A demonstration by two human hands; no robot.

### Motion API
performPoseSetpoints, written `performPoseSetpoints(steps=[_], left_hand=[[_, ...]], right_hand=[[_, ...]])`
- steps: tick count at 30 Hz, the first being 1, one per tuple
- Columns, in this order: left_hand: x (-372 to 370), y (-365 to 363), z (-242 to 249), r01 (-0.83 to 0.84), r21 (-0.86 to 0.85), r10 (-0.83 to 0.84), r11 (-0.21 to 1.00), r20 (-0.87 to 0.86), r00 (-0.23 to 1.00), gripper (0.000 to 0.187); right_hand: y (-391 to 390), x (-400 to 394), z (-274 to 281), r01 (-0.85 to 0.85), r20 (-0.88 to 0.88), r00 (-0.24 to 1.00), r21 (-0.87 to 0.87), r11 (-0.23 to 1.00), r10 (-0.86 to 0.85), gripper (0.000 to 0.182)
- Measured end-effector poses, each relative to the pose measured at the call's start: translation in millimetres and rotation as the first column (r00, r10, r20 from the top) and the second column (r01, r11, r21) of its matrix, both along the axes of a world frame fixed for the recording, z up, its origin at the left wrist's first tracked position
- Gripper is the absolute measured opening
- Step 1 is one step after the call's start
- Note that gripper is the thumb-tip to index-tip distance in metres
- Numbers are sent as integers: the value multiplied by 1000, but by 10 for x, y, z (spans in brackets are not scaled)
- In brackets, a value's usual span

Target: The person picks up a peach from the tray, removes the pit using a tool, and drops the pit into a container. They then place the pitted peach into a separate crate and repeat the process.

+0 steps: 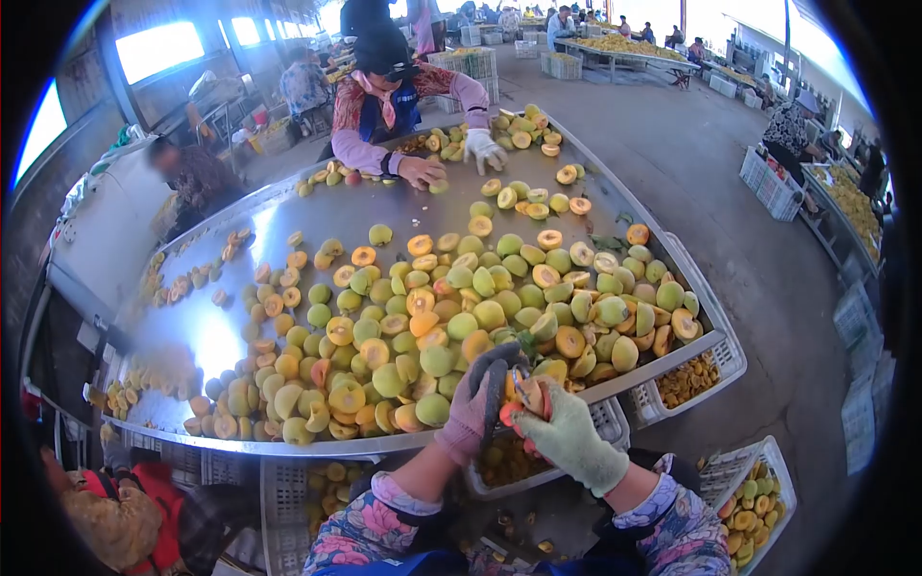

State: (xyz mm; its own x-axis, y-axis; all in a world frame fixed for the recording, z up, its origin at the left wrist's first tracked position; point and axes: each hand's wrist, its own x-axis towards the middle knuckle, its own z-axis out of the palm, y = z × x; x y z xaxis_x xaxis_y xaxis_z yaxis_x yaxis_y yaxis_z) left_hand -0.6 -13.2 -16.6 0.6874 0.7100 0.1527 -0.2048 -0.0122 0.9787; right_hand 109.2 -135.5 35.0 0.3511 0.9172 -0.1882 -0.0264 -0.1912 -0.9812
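In a purple and dark grey glove, my left hand [473, 408] is closed around a peach half [512, 387] at the near edge of the metal table. My right hand [576, 444], in a pale green glove, grips a red-handled metal hand tool [509, 414] whose tip meets the fruit; its exact kind is partly hidden by my fingers. Just beyond both hands lies a large heap of green-skinned, orange-fleshed peach halves [437, 360], many with cut faces and stones showing. Below my hands stands a white crate [615, 422] with small dark orange pieces in it.
The metal table [355, 216] has a raised rim. Across it, a co-worker's gloved hand [483, 151] and bare hand [423, 173] touch fruit. A crate of peach halves [768, 528] stands at my right, another crate [285, 509] at my left. Another person [125, 509] sits at lower left.
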Motion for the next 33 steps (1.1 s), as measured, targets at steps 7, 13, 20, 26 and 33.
performPoseSetpoints(steps=[7, 13, 20, 26, 33], left_hand=[[-49, -81, 69, 80, 166, -66, 983, -87, 994, 41], [-17, -135, -281, -107, 467, 194, 878, -142, 971, 39], [-85, -96, -110, 6, 438, 116, 899, -251, 961, 40], [-300, -120, 415, 232, 121, -211, 965, -164, 964, 38], [-986, 75, 329, -78, 138, 105, 987, -203, 973, 35]], right_hand=[[0, 45, -277, -203, 701, 681, 457, 866, -211, 50], [1, 110, -396, -389, 894, 244, 445, 807, -375, 41], [85, 307, -158, -185, 849, 203, 523, 832, -488, 37], [-235, 426, 144, -51, 804, 543, 320, 946, -242, 33], [-452, 392, -25, -331, 878, 425, -77, 941, 221, 26]])
